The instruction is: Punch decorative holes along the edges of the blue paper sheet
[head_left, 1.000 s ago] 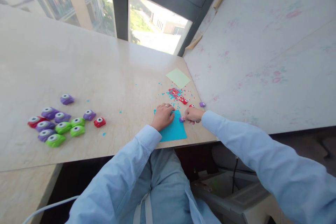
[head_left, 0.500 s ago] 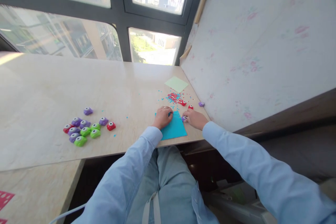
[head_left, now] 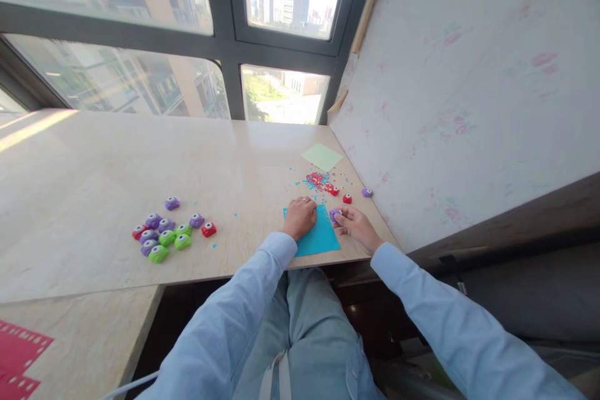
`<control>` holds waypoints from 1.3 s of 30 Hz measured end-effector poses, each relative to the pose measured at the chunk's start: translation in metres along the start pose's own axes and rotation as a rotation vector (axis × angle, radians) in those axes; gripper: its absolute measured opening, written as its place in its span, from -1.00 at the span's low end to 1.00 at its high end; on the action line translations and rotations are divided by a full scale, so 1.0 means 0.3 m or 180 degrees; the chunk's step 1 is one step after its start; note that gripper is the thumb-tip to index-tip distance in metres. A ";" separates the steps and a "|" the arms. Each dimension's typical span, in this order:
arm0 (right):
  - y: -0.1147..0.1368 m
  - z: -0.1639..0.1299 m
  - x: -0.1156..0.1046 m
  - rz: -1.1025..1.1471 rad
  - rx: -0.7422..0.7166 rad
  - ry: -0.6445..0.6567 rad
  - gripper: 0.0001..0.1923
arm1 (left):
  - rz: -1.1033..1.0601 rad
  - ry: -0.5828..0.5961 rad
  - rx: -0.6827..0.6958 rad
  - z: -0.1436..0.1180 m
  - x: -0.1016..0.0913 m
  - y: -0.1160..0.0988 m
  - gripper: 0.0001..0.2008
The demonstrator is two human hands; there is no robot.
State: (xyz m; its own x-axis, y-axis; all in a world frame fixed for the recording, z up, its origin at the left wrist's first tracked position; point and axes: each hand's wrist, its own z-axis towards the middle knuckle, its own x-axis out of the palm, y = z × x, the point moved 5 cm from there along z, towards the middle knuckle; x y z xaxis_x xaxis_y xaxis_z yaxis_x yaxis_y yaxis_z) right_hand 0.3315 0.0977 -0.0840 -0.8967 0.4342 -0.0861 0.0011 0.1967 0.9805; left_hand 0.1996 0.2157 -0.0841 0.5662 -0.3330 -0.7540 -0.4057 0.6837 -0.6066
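A blue sheet of paper (head_left: 321,239) lies at the table's front edge, with small holes along its top and left edges. My left hand (head_left: 300,217) rests on its upper left part, fingers curled and holding it; the fingertips are partly hidden. Just off the sheet's right edge, my right hand (head_left: 359,228) pinches a purple craft paper punch (head_left: 335,215) with a white eye-like button between thumb and fingers. Two red paper punches (head_left: 347,199) and another purple paper punch (head_left: 367,192) sit beyond that hand.
Red and blue paper bits (head_left: 319,181) lie scattered behind the blue sheet, before a pale green sheet (head_left: 322,157). Several purple, green and red punches (head_left: 167,237) are grouped at left. Pink punched paper (head_left: 21,350) lies lower left. A papered wall (head_left: 445,94) borders the right.
My right hand has drawn the purple punch slightly away from the blue sheet's right edge. The fingers of my left hand have shifted a little on the sheet. The whole view has moved slightly.
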 end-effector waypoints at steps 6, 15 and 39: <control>-0.012 -0.010 0.079 0.0556 -0.0162 -0.0110 -0.49 | -0.0612 -0.0082 -0.0357 0.015 -0.099 0.009 -0.79; 0.097 -0.016 0.174 -0.0208 -0.1274 0.0264 -0.67 | -0.4079 0.1200 -0.1352 -0.129 -0.125 0.018 -0.57; -0.050 -0.055 -0.025 -0.0071 -0.0757 -0.0242 -0.71 | -0.2451 -0.1376 -0.1486 -0.333 -0.332 0.259 -0.56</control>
State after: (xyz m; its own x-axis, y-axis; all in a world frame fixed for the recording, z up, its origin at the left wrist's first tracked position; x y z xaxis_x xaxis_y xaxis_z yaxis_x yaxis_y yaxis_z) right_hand 0.3309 0.0771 -0.0951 -0.8594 0.4988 -0.1124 -0.1306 -0.0014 0.9914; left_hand 0.0399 0.2370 -0.0813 0.9683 -0.2496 -0.0135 -0.0072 0.0262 -0.9996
